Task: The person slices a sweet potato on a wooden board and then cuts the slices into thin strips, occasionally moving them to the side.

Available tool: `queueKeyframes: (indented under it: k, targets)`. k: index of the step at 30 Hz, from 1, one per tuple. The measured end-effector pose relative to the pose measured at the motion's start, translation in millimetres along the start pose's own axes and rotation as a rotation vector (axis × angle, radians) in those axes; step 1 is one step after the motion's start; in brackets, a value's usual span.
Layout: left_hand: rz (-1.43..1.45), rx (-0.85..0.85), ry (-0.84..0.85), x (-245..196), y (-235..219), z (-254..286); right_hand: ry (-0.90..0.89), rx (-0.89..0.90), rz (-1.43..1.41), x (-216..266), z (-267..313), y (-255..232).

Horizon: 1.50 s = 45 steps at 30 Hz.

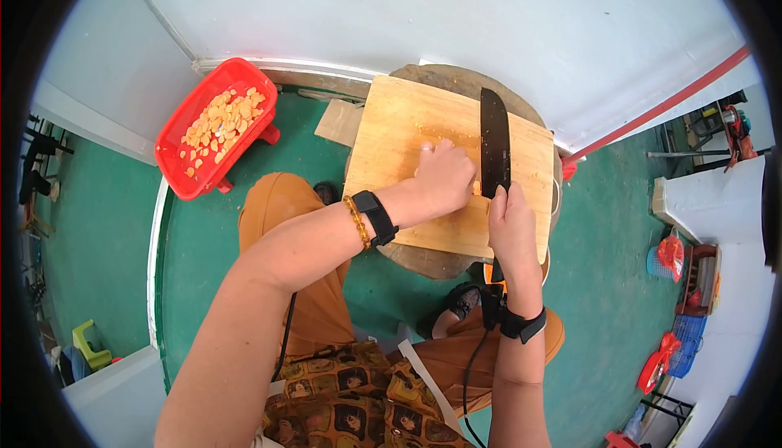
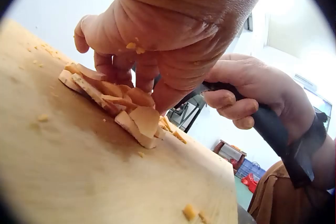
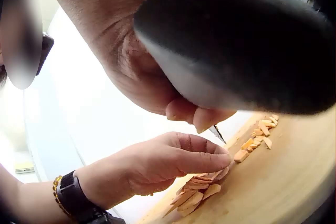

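A wooden cutting board (image 1: 399,122) lies on a round stump. My right hand (image 1: 513,224) grips the handle of a black cleaver (image 1: 494,134), whose blade points away from me over the board's right part. The left hand (image 1: 444,177) is on the board just left of the blade; in the left wrist view its curled fingers (image 2: 142,69) hold a bunch of thin orange slices (image 2: 144,121) against the wood. Small cut pieces (image 3: 257,136) lie on the board beyond the slices in the right wrist view. The black handle (image 3: 236,40) fills the top of that view.
A red basket (image 1: 175,173) with many round orange slices (image 1: 224,122) stands on the green floor at the left. White wall rises behind the board. Part of an orange-and-white container (image 1: 489,272) shows under the board's near right edge. Crumbs dot the board.
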<state>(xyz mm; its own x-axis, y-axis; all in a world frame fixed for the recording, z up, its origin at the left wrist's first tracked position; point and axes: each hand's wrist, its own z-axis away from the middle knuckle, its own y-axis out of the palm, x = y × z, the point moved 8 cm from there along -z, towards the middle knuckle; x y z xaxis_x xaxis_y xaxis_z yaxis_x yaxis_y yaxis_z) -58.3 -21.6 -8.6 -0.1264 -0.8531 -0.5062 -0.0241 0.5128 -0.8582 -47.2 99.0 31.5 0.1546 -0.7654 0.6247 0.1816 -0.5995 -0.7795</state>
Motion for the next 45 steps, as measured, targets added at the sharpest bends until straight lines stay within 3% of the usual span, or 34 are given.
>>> queueKeyframes:
  k: [3,12,21,24,27,30,33,39,45]
  targets:
    - [-0.021,-0.013,0.007,-2,3,0,-0.078,0.003,0.05,-13,-7,15]
    - [-0.016,-0.029,0.008,0,-4,3,0.049,0.067,0.013,-16,-5,9]
    - [-0.043,-0.021,0.013,0,-5,2,0.011,0.014,-0.041,-5,-5,4]
    - [-0.044,-0.021,0.017,0,-5,1,-0.058,0.013,0.135,-9,-6,17]
    - [-0.03,-0.037,0.021,0,-7,3,0.048,0.07,-0.011,-28,-12,22]
    - [-0.011,-0.051,0.03,-2,-8,5,0.007,0.029,-0.007,-20,-7,16]
    - [-0.014,-0.038,0.023,0,-8,5,0.101,0.04,-0.024,-7,-3,4]
    - [-0.004,-0.02,0.028,-2,-5,3,-0.046,0.025,0.099,-10,-5,17]
    - [-0.025,-0.015,0.028,-2,-5,5,0.018,0.026,-0.017,-18,-6,12]
